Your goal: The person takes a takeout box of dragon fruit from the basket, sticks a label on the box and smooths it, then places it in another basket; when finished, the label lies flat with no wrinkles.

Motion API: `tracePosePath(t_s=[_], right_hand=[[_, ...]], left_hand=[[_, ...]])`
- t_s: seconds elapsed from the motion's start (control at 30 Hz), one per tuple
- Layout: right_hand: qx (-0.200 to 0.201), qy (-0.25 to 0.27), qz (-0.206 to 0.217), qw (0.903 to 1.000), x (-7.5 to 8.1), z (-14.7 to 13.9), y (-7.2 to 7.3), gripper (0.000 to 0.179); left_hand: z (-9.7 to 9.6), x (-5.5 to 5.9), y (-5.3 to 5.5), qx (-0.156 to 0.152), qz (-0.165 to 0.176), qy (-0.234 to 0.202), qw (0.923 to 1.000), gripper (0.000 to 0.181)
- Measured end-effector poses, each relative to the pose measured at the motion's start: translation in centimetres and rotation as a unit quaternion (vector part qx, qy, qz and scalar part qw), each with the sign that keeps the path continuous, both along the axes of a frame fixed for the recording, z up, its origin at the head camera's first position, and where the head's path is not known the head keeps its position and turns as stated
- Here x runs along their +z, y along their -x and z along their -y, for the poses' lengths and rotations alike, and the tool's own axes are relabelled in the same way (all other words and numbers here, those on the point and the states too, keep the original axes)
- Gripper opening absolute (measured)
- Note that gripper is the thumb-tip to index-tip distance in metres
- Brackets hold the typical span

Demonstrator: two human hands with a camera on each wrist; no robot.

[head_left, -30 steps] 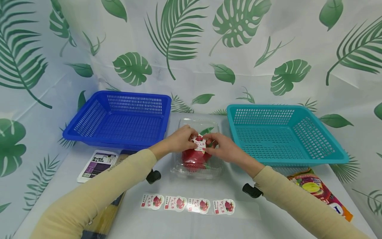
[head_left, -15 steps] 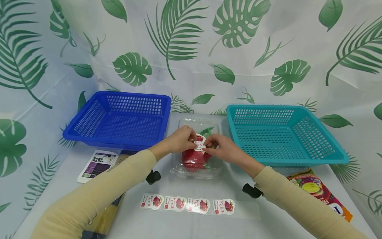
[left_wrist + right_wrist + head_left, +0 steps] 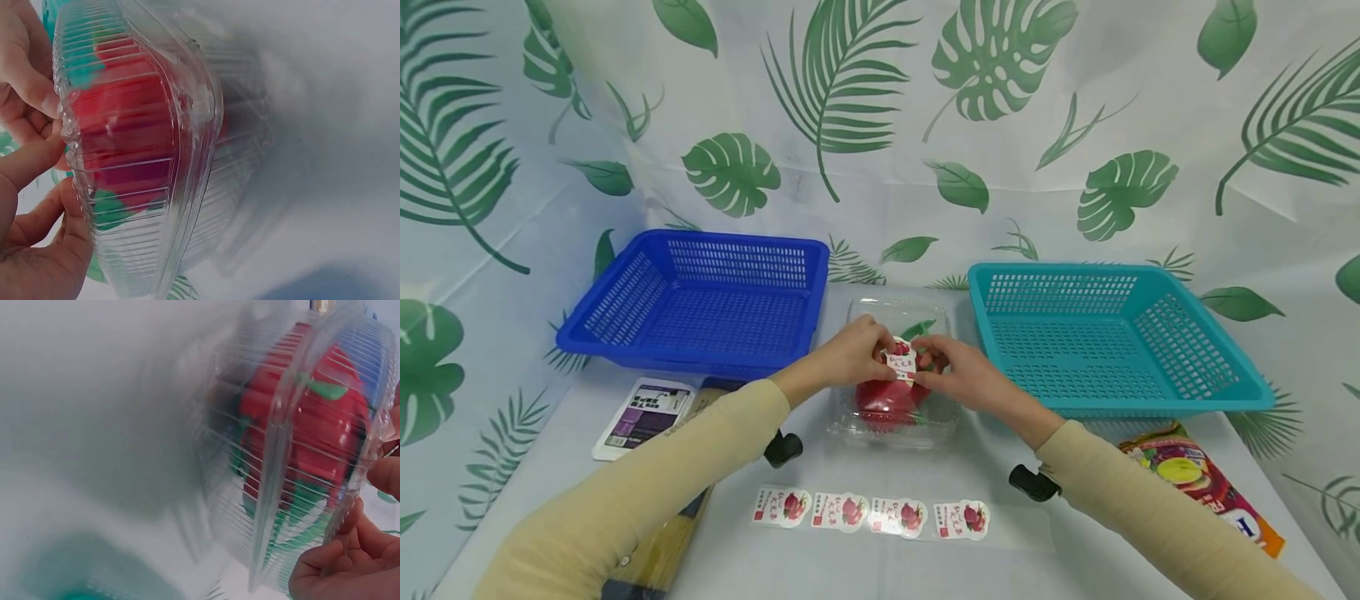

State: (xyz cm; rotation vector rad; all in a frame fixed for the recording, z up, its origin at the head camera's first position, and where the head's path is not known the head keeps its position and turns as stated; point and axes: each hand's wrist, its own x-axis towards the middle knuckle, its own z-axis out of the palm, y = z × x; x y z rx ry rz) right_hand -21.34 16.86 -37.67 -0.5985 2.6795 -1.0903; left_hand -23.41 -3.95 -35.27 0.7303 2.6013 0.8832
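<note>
A clear plastic clamshell box (image 3: 942, 421) stands closed in the middle of the table. Through its ribbed walls shows a red dragon fruit (image 3: 125, 125) with green tips. Flat over the lid lies a white sticker (image 3: 901, 362) with a printed fruit picture. My left hand (image 3: 859, 350) pinches the sticker's left edge between thumb and fingers, and my right hand (image 3: 958, 369) pinches its right edge. Both hands' fingertips are right at the lid, as the right wrist view shows beside the box wall (image 3: 275, 506).
A strip of several stickers (image 3: 872, 512) lies in front of the box. A blue basket (image 3: 700, 360) stands back left, a teal basket (image 3: 1120, 404) back right. A white-and-purple package (image 3: 643, 417) and a wooden board (image 3: 662, 550) are at left, a colourful snack bag (image 3: 1202, 483) at right.
The sticker has tilted slightly between my fingers and now sits straighter over the lid. Both hands stay in nearly the same place, still pinching its edges.
</note>
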Motion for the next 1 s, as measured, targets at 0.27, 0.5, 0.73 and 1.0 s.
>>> tracePosePath(t_s=[0.27,0.5,0.73,1.0], right_hand=[[-0.054,0.036,-0.003,0.9979,-0.7,0.1,-1.0,0.035],[-0.109,0.05,-0.034,0.9922,-1.0,0.0,-2.0,0.038],[-0.124,0.031,0.021,0.9916,-0.6,0.0,-2.8,0.06],[-0.111,0.075,0.145,0.9804,-1.3,-0.7,-2.6,0.073]], left_hand=[[0.5,-0.5,-0.3,0.007,-0.004,-0.028,0.9996,0.035],[0.6,-0.7,-0.8,0.015,-0.017,-0.046,0.9987,0.032],[0.6,-0.6,-1.2,0.027,-0.011,-0.047,0.9985,0.031],[0.8,-0.8,-1.2,0.028,-0.016,-0.055,0.998,0.032]])
